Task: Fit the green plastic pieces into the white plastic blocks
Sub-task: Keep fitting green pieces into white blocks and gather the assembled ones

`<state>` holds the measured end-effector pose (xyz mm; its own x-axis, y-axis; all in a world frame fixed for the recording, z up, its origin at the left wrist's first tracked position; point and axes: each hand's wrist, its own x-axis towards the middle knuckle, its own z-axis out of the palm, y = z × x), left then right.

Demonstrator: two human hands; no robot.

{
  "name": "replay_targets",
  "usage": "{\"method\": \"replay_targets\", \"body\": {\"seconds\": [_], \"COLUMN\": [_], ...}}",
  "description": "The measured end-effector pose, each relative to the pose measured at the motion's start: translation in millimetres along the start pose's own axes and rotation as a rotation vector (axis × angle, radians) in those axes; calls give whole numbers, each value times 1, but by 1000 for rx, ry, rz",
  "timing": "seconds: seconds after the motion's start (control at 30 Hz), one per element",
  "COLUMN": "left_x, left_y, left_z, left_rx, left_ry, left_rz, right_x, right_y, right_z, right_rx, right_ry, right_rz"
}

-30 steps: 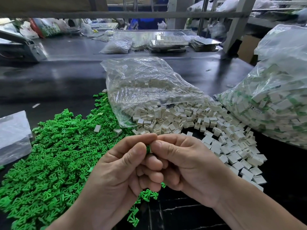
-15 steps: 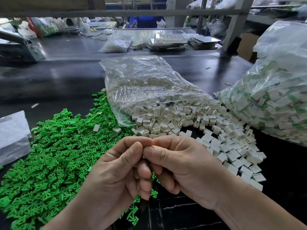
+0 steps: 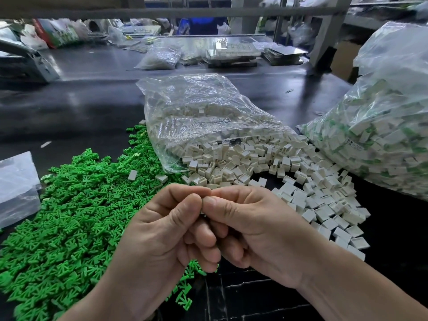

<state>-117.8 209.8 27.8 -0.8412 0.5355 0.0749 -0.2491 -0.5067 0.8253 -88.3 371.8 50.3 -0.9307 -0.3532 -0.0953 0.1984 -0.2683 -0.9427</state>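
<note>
My left hand (image 3: 162, 239) and my right hand (image 3: 261, 232) are pressed together in front of me, thumbs and forefingers pinched tip to tip. The small parts between them are almost fully hidden by the fingers. A broad heap of green plastic pieces (image 3: 69, 216) covers the table at the left, partly under my left hand. Loose white plastic blocks (image 3: 301, 186) spill from an open clear bag (image 3: 199, 117) at the centre and right. Two white blocks lie on the green heap.
A big clear bag of white blocks with green showing in them (image 3: 382, 135) bulges at the right. A flat clear bag (image 3: 16, 181) lies at the left edge. The black table (image 3: 81, 107) runs back to trays and more bags. A grey bar (image 3: 185, 12) crosses overhead.
Both hands have closed tighter together and shifted slightly left. The bit of green that showed between the fingertips a second ago is now covered.
</note>
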Motion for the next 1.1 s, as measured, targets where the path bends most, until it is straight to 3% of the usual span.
{"method": "replay_targets", "body": {"seconds": [0.33,0.43,0.5,0.57,0.67,0.73,0.8,0.93,1.0,1.1], "left_x": [-1,0,2,2,-1,-1,1,3,3,2], "left_y": [-1,0,5,12,18,17,12,7,6,5], "left_z": [3,-1,-7,-15,-34,-38,-36,-28,-26,-24], "left_rx": [62,210,329,545,1254,1746,2055,2151,2146,2115], "left_ry": [20,26,114,249,357,258,213,165,137,139], "left_rz": [66,119,151,173,183,106,-14,-87,-35,131], "right_x": [4,7,9,9,7,5,1,-2,0,5], "right_y": [4,6,4,-3,-13,-17,-19,-14,-10,-9], "right_z": [1,-5,-12,-23,-41,-49,-49,-35,-28,-23], "right_rx": [35,56,173,353,428,159,-435,-1583,-1768,-1739], "right_ry": [-5,9,21,62,257,364,430,287,233,234], "right_rz": [-60,-52,-66,-124,-152,-114,-50,246,251,154]}}
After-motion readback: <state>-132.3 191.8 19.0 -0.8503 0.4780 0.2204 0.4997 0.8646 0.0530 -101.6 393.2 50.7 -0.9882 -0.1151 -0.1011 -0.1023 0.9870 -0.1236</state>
